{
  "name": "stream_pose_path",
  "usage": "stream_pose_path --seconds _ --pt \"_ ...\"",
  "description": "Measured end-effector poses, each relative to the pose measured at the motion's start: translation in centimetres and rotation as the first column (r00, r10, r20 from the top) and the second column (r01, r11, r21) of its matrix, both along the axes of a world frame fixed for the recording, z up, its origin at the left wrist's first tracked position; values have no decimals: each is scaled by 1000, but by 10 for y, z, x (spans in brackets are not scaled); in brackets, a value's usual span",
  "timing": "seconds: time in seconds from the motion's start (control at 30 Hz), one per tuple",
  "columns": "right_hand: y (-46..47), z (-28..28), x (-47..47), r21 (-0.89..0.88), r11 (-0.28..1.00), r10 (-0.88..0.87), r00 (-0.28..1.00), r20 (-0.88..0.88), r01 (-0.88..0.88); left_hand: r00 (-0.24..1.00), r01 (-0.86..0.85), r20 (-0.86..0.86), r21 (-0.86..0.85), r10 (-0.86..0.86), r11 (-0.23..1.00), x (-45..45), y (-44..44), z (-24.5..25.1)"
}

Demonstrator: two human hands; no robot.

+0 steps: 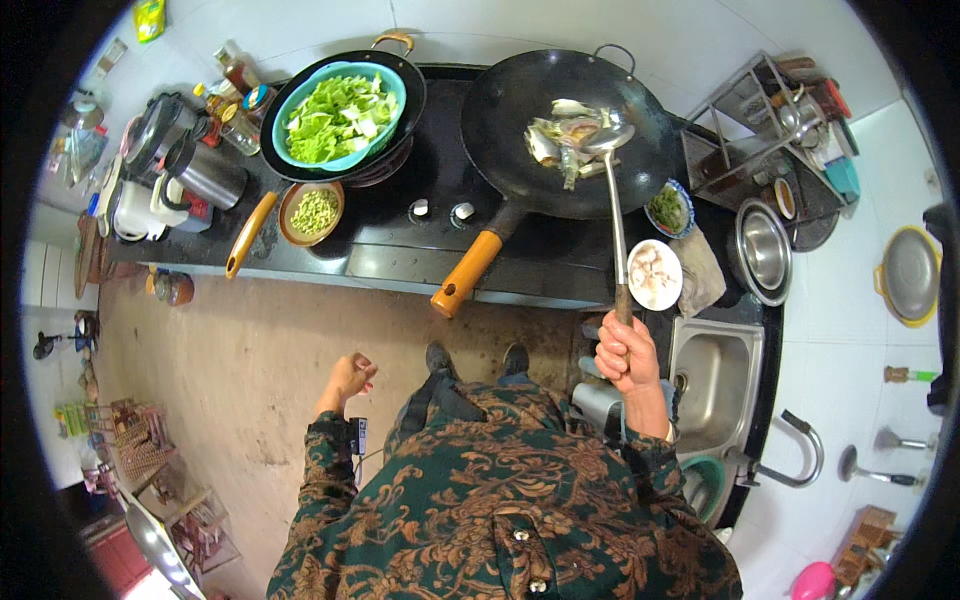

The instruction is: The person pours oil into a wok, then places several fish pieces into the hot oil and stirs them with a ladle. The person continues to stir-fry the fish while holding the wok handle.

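My right hand [627,352] grips the wooden handle of a metal ladle [615,206]. The ladle's bowl rests against pieces of fish [566,139] in a large black wok [499,127] on the stove. A light wooden handle [466,274] on the wok points towards me over the counter edge. Beside the ladle's handle stands a white bowl [654,276] of pale, pinkish chopped pieces. My left hand [351,379] hangs over the floor, fingers loosely curled, with nothing seen in it.
A turquoise basket [281,139] of chopped greens sits in a second wok [415,97]. Near it stands a brown bowl [313,214] of chopped green pieces. At right are a patterned bowl [670,210] of herbs, a cloth [701,274], nested metal bowls [763,251] and a sink [716,382].
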State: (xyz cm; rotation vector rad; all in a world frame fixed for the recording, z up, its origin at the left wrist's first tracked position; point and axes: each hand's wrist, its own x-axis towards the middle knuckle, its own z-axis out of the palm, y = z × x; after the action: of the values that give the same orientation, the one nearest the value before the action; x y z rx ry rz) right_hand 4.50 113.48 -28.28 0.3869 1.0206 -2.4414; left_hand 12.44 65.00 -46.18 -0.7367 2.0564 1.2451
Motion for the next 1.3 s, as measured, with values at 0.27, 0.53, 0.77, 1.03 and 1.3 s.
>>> stream_pose_path --seconds 0.27,0.53,0.77,1.03,1.3 --pt "0 -1 -1 -18 1000 -9 1000 -22 8 971 -161 -85 464 224 871 -24 24 42" --pt "-1 7 0 23 1000 18 999 -31 -17 970 34 -195 693 142 720 -90 82 137" --pt "1 13 7 29 1000 9 999 -36 -8 989 81 -143 757 44 648 -133 127 172" --pt "0 8 18 31 1000 -5 1000 -7 5 998 52 -64 693 -10 719 -152 152 173" --pt "1 2 15 40 999 -29 1000 8 29 996 35 -83 669 28 742 -161 160 160"
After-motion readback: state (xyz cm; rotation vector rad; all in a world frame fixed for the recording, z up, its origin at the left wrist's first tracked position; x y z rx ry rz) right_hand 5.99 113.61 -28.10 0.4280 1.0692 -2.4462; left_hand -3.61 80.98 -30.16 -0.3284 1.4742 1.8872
